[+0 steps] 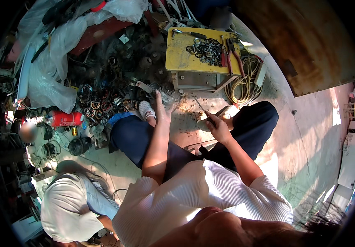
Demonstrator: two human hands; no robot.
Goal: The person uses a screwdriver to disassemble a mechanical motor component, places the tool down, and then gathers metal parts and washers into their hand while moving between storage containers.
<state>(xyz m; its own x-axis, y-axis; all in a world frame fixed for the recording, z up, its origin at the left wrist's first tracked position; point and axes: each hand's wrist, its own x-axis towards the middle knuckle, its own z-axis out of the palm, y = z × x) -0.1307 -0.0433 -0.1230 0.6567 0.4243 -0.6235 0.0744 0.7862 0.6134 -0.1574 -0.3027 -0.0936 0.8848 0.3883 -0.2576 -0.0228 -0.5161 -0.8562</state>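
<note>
My left hand [164, 110] is closed on a grey metal part [167, 98], its thumb laid along the top. A light flat bar [144, 87] sticks out beyond the thumb; whether it belongs to that part I cannot tell. In my right hand [219, 131] is a thin-shafted tool that looks like a screwdriver [201, 106], its tip aimed up and left, apart from the metal part. Between my feet, small brownish scraps [184, 108] are scattered on the floor.
A yellow-topped stool [177, 53] ahead bears a ratchet [189, 33], metal rings [207, 51], a screwdriver [223, 53] and pliers [233, 57]. Coiled hose [243, 88] lies beside it. Piled machine parts [103, 96] and a red cylinder [66, 119] are at left. Another person [68, 206] bends at lower left.
</note>
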